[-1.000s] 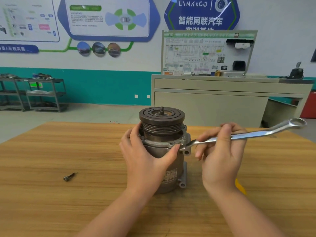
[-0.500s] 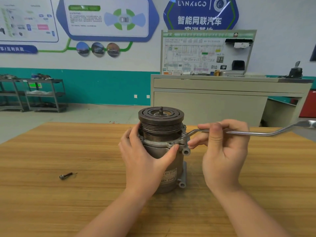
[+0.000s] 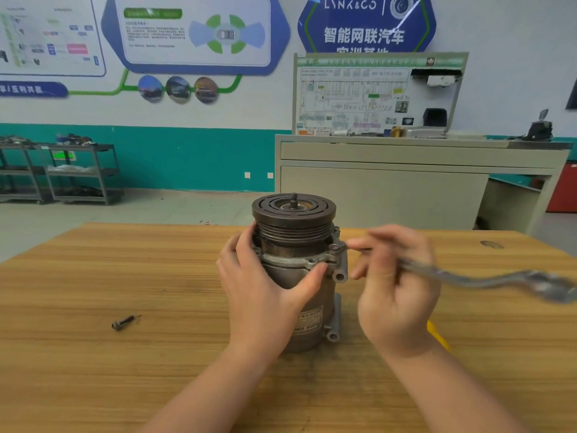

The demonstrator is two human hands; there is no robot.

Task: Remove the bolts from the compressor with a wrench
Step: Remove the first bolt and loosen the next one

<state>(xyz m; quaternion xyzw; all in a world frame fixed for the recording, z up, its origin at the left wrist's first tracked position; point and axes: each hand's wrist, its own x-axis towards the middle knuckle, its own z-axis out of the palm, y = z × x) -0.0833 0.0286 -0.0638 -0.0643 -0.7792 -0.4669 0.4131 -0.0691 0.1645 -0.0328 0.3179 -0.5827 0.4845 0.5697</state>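
The compressor stands upright in the middle of the wooden table, its dark grooved pulley on top. My left hand grips its body from the left, thumb pressed under the flange. My right hand holds the shaft of a silver ring wrench, which is blurred by motion. The wrench's near ring sits on a bolt at the right side of the flange. Its far end points right and slightly towards me. One loose bolt lies on the table to the left.
A yellow object peeks out behind my right wrist. Beyond the table stand a beige workbench with a wiring display board and grey shelving carts along the teal wall. A dark stain marks the table's far right.
The wrench's free end has swung from the far right round towards me while its ring stayed at the flange bolt. My left hand has kept its grip on the compressor.
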